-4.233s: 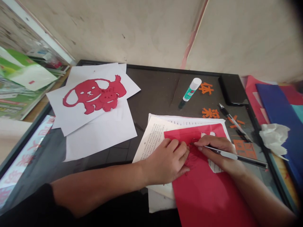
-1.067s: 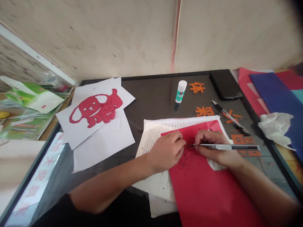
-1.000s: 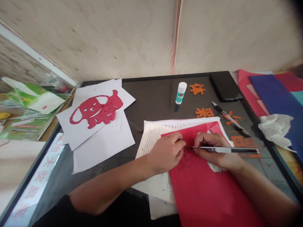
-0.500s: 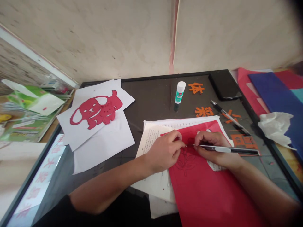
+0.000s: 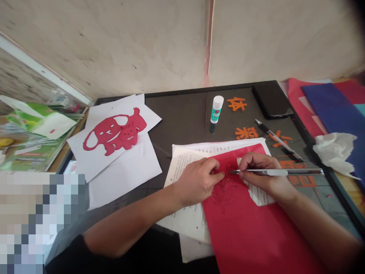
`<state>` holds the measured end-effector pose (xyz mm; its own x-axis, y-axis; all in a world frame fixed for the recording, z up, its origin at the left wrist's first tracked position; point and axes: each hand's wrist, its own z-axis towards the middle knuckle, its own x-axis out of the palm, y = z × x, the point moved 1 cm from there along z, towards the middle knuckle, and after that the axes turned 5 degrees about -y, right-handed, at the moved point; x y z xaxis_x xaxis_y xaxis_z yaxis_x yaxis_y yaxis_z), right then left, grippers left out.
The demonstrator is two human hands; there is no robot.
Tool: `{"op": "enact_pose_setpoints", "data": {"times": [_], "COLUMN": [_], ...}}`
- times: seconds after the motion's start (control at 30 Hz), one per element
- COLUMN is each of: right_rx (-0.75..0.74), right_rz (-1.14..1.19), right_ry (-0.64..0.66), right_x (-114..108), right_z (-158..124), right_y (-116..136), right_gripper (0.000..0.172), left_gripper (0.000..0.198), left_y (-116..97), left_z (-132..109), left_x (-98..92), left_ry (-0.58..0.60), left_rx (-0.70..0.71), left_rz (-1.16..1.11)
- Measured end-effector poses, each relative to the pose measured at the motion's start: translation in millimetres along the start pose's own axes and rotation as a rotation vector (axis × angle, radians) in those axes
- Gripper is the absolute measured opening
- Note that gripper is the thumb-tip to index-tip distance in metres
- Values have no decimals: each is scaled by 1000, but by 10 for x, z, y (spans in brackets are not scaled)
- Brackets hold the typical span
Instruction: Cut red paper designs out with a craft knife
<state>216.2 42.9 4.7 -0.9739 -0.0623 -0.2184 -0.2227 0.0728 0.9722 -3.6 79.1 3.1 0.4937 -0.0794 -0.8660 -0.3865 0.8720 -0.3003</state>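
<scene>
A red paper sheet [image 5: 251, 236] with a drawn flower outline [image 5: 224, 190] lies on printed white pages [image 5: 185, 163]. My left hand [image 5: 199, 180] rests on the sheet's left edge, fingers curled and pressing it down beside the flower. My right hand [image 5: 264, 171] grips a slim craft knife [image 5: 281, 172] like a pen, its tip at the top of the flower, close to my left fingertips. The knife handle points right.
A dark cutting mat [image 5: 185, 110] covers the desk. On it lie a red dog cut-out [image 5: 114, 131] on white sheets, a glue stick [image 5: 216, 109], orange paper characters [image 5: 236, 103], a pen [image 5: 278, 140], a black phone [image 5: 272, 99]. Crumpled tissue [image 5: 335, 150] and blue paper [image 5: 333, 110] sit right; green boxes [image 5: 34, 121] left.
The knife in my right hand has shifted slightly along the flower's top, and its handle now lies more level. My left hand stays pressed on the red sheet. The view shifted a little.
</scene>
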Motion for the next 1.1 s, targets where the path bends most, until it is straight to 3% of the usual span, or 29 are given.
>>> {"op": "enact_pose_setpoints", "data": {"times": [0.27, 0.47, 0.6, 0.73, 0.97, 1.1], "right_rx": [-102, -163, -131, -67, -25, 45], "right_rz": [-100, -225, -202, -143, -137, -108], "right_ry": [82, 139, 98, 25, 43, -23], "right_x": [-5, 24, 31, 30, 30, 3], "right_z": [-2, 8, 7, 2, -4, -10], "right_y": [16, 31, 22, 26, 38, 0], "right_gripper": [9, 10, 10, 10, 9, 8], "left_gripper": [30, 28, 26, 26, 23, 22], "left_y": [5, 17, 13, 15, 46, 40], "left_z": [-26, -14, -3, -13, -33, -36], "left_x": [52, 23, 31, 52, 43, 39], "left_ry": [-9, 2, 86, 52, 19, 52], "left_rx": [-79, -2, 23, 56, 25, 136], "left_rz": [-30, -11, 101, 155, 138, 109]}}
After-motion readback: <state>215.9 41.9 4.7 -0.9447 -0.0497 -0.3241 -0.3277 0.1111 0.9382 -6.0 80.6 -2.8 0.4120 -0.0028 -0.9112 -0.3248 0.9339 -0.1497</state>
